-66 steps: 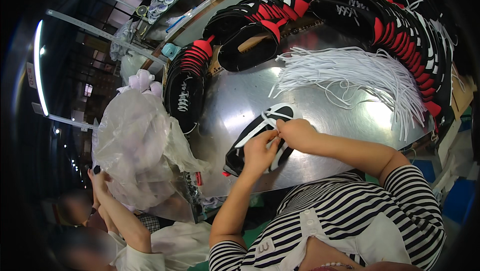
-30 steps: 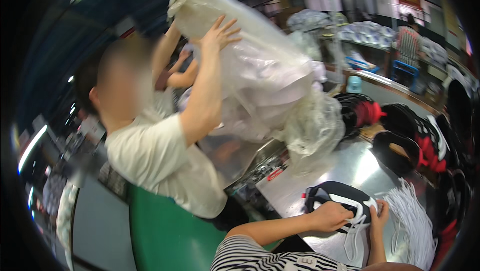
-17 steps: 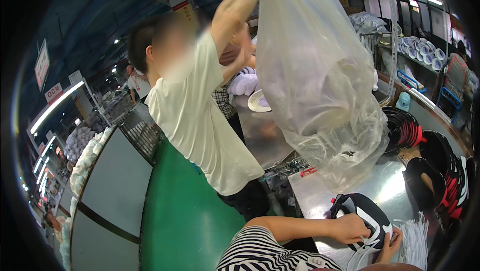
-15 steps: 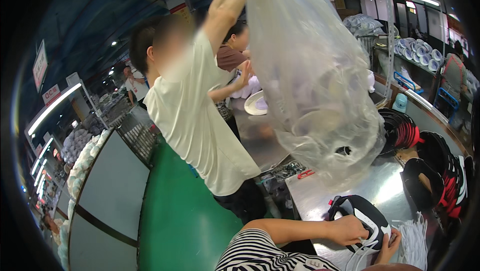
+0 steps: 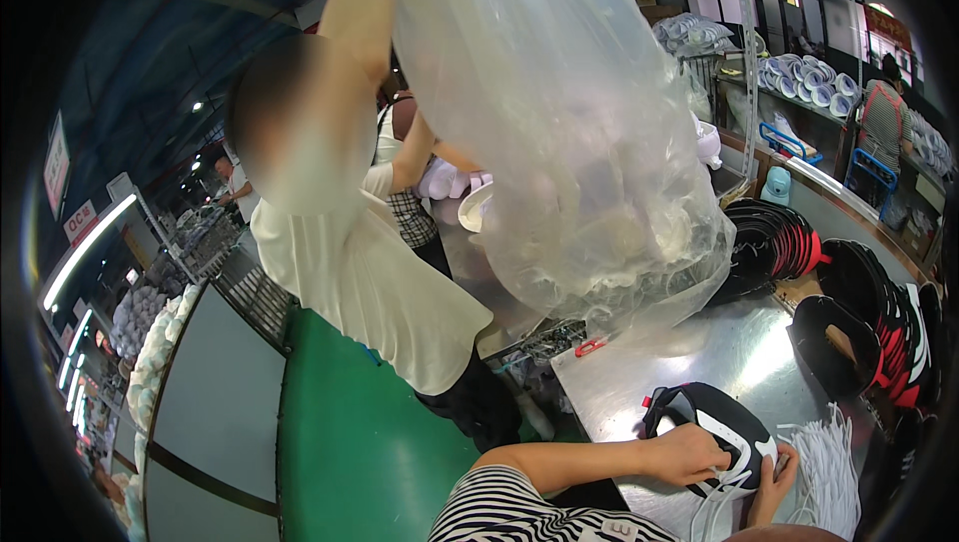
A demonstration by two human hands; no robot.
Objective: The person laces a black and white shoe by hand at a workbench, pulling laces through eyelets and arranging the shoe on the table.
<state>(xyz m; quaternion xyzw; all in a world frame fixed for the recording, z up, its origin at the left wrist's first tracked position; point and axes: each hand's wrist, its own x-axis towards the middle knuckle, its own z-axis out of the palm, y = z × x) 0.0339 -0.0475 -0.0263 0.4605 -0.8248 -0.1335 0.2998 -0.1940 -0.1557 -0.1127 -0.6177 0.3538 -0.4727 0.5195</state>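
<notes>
A black and white shoe upper (image 5: 721, 417) with a small red tab lies on the metal table in front of me. My left hand (image 5: 687, 455) is closed over its lacing area, with the fingertips pinching at a white shoelace (image 5: 714, 504). Loose ends of that lace hang down toward me below the fingers. On the right, my right hand (image 5: 775, 482) grips the upper's white end, thumb and fingers against its side. Just right of this hand lies a bundle of white shoelaces (image 5: 831, 467).
Stacked black and red shoe uppers (image 5: 849, 337) line the table's right side. A red-handled tool (image 5: 589, 347) lies by the far left edge of the metal table (image 5: 639, 372). Ahead, a person in a pale shirt (image 5: 370, 292) holds up a large clear plastic bag (image 5: 569, 142) above the table.
The person's raised bag has shifted left in view, and the surroundings have slid slightly left too. Both my hands stay on the shoe upper with little visible movement.
</notes>
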